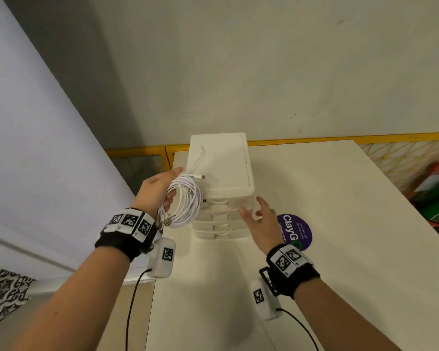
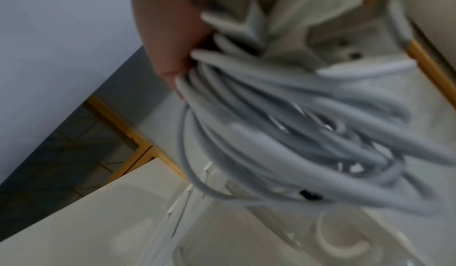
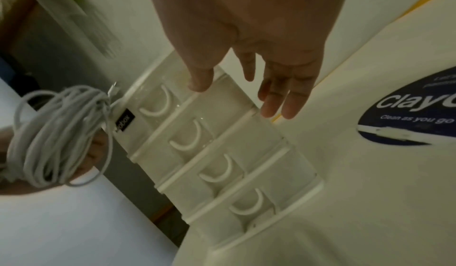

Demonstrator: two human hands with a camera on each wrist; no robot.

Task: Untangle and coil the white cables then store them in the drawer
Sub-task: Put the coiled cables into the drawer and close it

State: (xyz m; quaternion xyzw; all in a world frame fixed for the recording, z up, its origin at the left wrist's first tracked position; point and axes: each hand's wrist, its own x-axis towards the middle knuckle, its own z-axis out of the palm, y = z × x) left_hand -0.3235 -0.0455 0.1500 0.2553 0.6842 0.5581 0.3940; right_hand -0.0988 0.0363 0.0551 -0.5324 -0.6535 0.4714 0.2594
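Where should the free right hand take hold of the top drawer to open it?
Hook fingertips of the right hand under the curved handle centred on the top drawer and pull from the front: the drawer unit faces the person, all drawers look closed, and the left hand holds the coiled cables.

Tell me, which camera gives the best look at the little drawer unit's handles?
The right wrist view: the drawer unit faces it, with four curved handles plain. The head view looks down on its top, handles foreshortened. The left wrist view shows it only blurred behind the coiled cables.
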